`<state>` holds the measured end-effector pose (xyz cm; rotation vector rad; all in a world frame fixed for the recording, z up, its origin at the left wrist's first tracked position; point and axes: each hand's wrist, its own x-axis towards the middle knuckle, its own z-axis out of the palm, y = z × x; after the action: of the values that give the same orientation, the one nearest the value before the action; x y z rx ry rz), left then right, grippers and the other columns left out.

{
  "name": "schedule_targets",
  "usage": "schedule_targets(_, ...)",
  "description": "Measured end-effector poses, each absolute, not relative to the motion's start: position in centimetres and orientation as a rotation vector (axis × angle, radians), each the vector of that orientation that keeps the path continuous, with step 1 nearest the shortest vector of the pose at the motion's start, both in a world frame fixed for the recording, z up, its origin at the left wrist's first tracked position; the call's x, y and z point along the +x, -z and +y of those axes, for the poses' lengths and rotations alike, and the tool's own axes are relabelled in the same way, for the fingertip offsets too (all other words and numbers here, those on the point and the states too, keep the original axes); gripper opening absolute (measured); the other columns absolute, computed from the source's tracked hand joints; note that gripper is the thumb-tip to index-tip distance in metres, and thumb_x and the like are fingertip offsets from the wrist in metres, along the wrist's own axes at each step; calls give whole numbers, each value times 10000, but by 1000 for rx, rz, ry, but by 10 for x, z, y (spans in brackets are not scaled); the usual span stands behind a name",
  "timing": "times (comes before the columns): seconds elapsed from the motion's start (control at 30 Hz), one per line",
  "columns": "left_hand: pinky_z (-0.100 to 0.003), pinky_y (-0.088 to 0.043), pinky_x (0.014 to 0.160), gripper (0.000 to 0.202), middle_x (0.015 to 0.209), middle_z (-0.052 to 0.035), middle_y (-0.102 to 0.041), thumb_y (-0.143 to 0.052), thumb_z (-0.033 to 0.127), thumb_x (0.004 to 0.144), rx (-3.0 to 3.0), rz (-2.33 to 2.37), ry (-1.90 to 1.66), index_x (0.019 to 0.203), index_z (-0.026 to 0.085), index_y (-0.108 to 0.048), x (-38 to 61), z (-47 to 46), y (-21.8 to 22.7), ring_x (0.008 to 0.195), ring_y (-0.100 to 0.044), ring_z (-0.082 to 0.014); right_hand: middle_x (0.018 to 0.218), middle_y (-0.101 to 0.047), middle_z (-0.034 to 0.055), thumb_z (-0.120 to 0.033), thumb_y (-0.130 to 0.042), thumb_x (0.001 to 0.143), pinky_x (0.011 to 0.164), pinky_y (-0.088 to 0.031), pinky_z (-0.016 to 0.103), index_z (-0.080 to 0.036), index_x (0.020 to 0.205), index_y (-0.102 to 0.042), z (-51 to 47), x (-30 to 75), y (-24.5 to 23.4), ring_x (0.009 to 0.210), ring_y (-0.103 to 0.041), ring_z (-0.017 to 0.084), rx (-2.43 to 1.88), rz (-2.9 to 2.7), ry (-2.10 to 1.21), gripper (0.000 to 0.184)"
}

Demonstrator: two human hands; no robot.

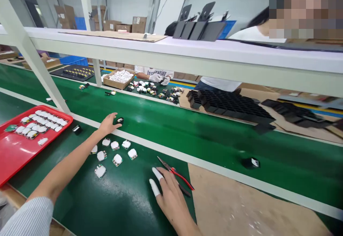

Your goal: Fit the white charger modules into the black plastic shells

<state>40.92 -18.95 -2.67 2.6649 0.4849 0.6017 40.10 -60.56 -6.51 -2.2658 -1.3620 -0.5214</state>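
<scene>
My left hand (108, 123) reaches forward over the green belt, its fingers lightly spread and its fingertips touching a small black part (120, 120) at the white strip. Nothing is gripped in it. Just below that arm lie several small white-topped parts (117, 158) on the green mat. My right hand (171, 197) rests flat near the front, fingers stretched out with white finger cots on two of them. Red-handled pliers (175, 173) lie right beside its fingertips, not held.
A red tray (16, 154) with several white parts sits at the left. Another black part (251, 162) lies on the belt at the right. A brown cardboard sheet (241, 204) covers the near right. Black moulded trays (230, 104) and a co-worker's gloved hands (158, 78) are across the belt.
</scene>
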Motion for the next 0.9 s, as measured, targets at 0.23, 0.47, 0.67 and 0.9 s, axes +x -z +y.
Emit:
schedule_targets(0.23, -612, -390, 1195, 526, 1394, -204, -617, -721, 391, 892, 2695, 751, -820, 1337, 162, -559, 291, -123, 12, 1387, -521, -421, 1317, -636, 197, -259, -604, 1012, 906, -632, 522, -135, 1352, -568, -521, 419, 63, 1091, -672, 333, -2218, -1498, 392, 364)
schedule_targets(0.47, -447, -623, 927, 619, 1325, -174, -675, -678, 508, 892, 2686, 925, -678, 1380, 152, -543, 198, -104, 26, 1135, -711, -330, 1093, -670, 142, -53, -503, 931, 801, -617, 457, -144, 1143, -640, -496, 423, 80, 921, -646, 289, -2135, -1574, 436, 268)
schedule_targets(0.67, -542, -517, 1102, 484, 1320, -204, -684, -680, 352, 948, 2691, 888, -598, 1356, 103, -603, 256, -103, 41, 1232, -667, -367, 1103, -639, 125, -103, -504, 979, 819, -637, 453, -151, 1254, -596, -532, 402, 78, 934, -664, 273, -2127, -1451, 376, 294)
schedule_targets(0.9, -504, -580, 1010, 345, 1369, -121, -647, -677, 352, 1033, 2707, 695, -542, 1329, 176, -647, 410, -120, 39, 1190, -667, -277, 1292, -667, 143, -226, -465, 1057, 908, -647, 485, -220, 1444, -531, -551, 395, 96, 1087, -707, 296, -2090, -1354, 393, 393)
